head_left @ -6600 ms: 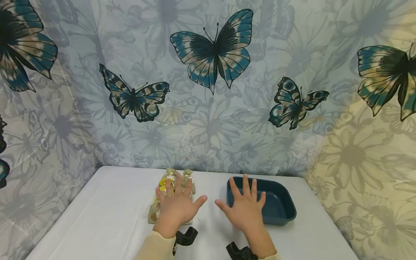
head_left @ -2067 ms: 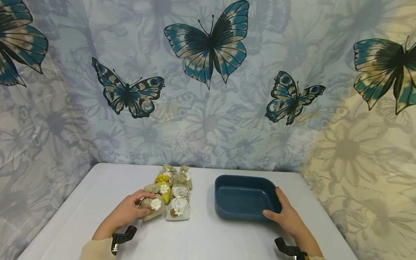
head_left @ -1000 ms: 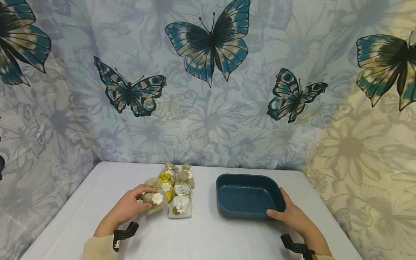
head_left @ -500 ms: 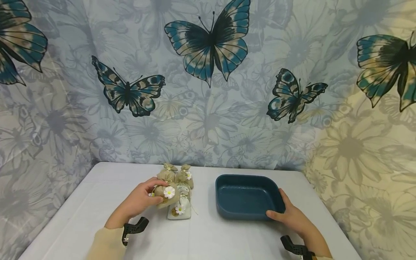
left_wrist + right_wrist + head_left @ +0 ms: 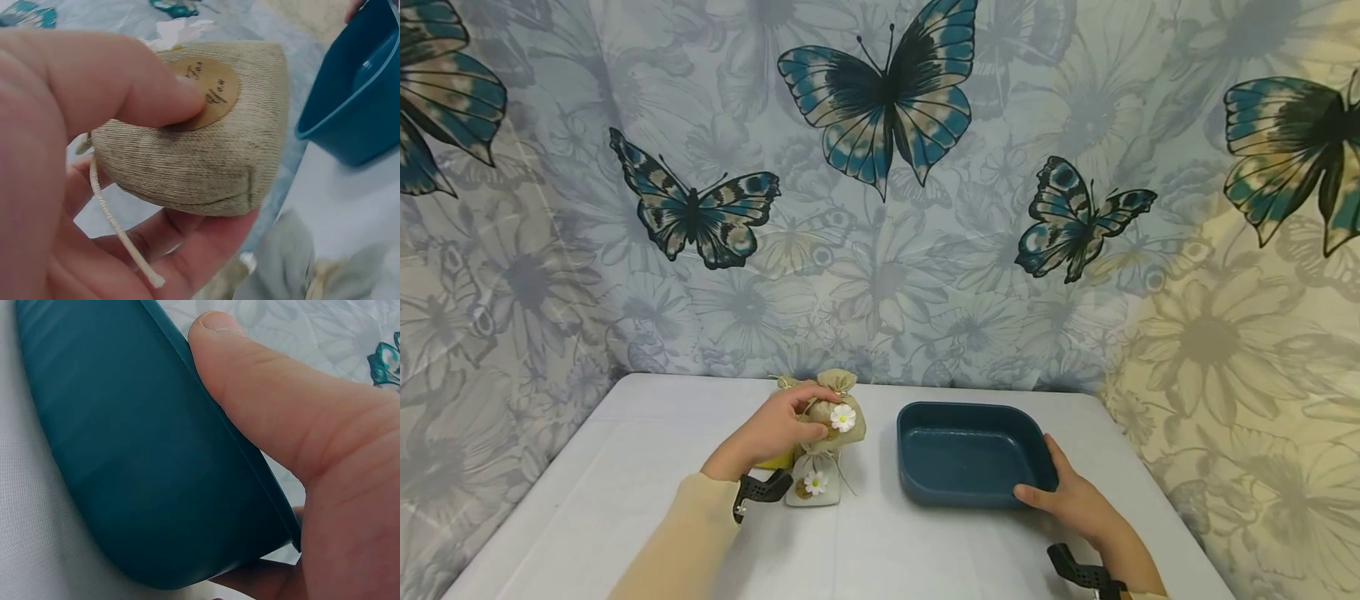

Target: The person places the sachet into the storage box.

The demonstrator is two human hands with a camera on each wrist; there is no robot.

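Note:
My left hand (image 5: 778,429) pinches a tan drawstring sachet (image 5: 850,432) between thumb and fingers, holding it above the other sachets. A white daisy decorates it. In the left wrist view my thumb presses the round "For You" sticker (image 5: 222,94) on the sachet, and a pale cord dangles. Below it on the table stands a white sachet (image 5: 823,493) with a daisy; a yellow sachet (image 5: 777,460) is mostly hidden behind my hand. My right hand (image 5: 1078,497) grips the right end of a dark teal rectangular basin (image 5: 955,498), thumb at the rim, fingers around the outside.
The basin stands on the white-covered table (image 5: 587,483), to the right of the sachets. Another tan sachet (image 5: 786,382) peeks out behind my left hand. A butterfly-patterned cloth (image 5: 880,292) hangs right behind the table's far edge.
My left hand has lifted the tan sachet from the group's left front and carried it right, over the other sachets toward the basin. My right hand and the basin have stayed in place.

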